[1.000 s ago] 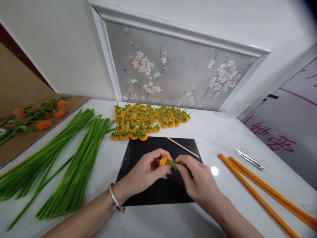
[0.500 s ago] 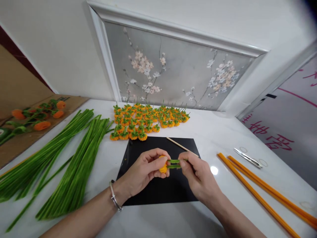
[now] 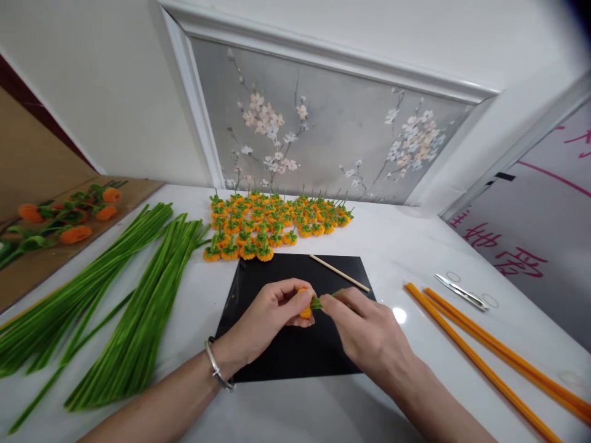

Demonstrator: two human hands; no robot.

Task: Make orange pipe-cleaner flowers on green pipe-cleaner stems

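Your left hand (image 3: 272,312): grasping an orange bloom (image 3: 305,312), centre of the frame, above the black mat (image 3: 295,357). Your right hand (image 3: 376,329): pinching the bloom's green stem (image 3: 316,303), just right of it. Orange-and-green flowers (image 3: 265,253): rows, upper centre. Long green strips (image 3: 148,307): bundles, left side. Wooden stick (image 3: 339,272): on the mat, right of centre. Orange strips (image 3: 508,353): lower right

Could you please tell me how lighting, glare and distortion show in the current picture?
All in the head view: a white glare spot on the table, right of the black mat; a soft shadow below the mat; a slanting panel frame, perhaps partly lens distortion; a dark upper right corner; the orange piece in the left hand too covered to judge its focus.
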